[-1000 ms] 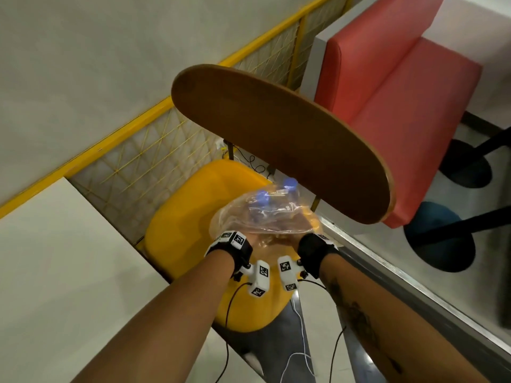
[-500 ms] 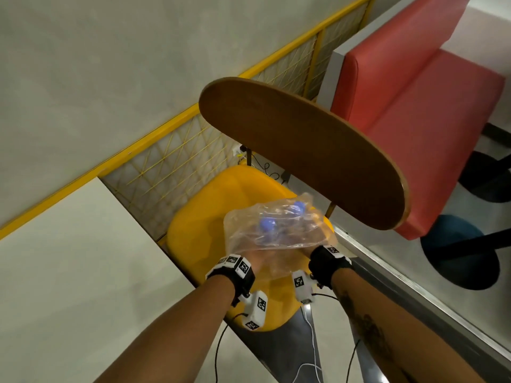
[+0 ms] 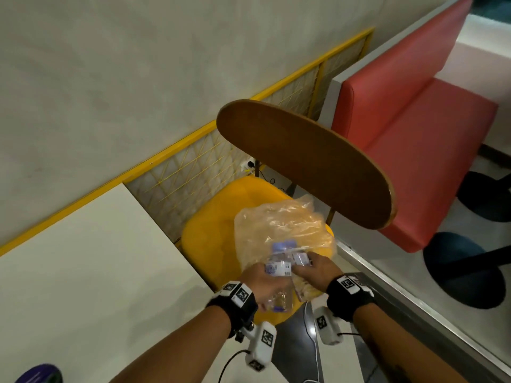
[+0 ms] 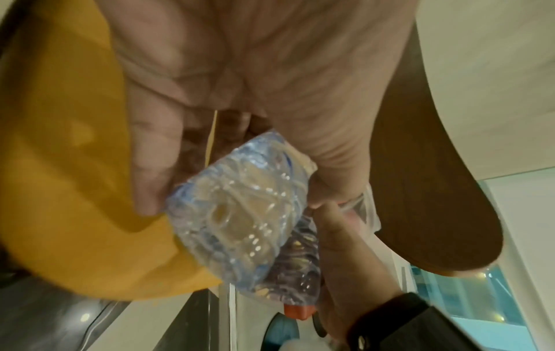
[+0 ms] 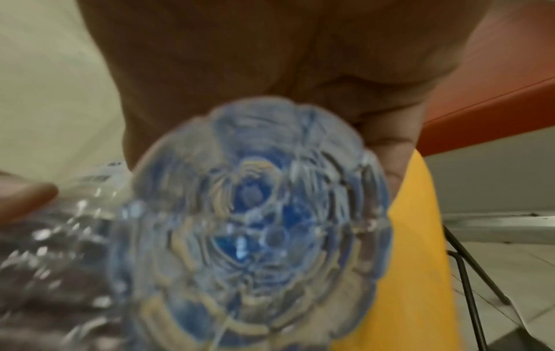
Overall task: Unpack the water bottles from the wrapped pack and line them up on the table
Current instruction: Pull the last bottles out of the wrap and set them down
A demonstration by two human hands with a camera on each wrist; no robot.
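The wrapped pack (image 3: 282, 233) is held in the air above the yellow chair seat (image 3: 210, 230), just off the edge of the white surface (image 3: 83, 272). Its clear plastic wrap billows loose and crumpled at the far end, toward the brown wooden chair back (image 3: 304, 161). Inside it a water bottle (image 3: 279, 261) shows a blue cap and a white label with blue print and a barcode; the writing is too small and blurred to read, and no brand can be made out. A second bottle lies beside it on the right under the same film, with its own white label.

The left hand (image 3: 262, 280) grips the nearer bottle through the wrap, fingers curled round its body; in the left wrist view the ribbed clear base of that bottle (image 4: 240, 225) points at the camera, between thumb and fingers. The right hand (image 3: 318, 269) closes on the neighbouring bottle, and the right wrist view is filled by the bottle's moulded, petal-shaped base (image 5: 249, 225), blurred, with blue showing through it.

Both wrists carry black bands with white marker tags and small white camera units. To the right stands a red upholstered bench (image 3: 414, 134) over a pale floor with dark round table bases (image 3: 464, 269). A yellow-framed mesh panel (image 3: 193, 167) runs along the grey wall. A purple object (image 3: 38, 374) sits at the near left corner of the surface, cut off by the frame.
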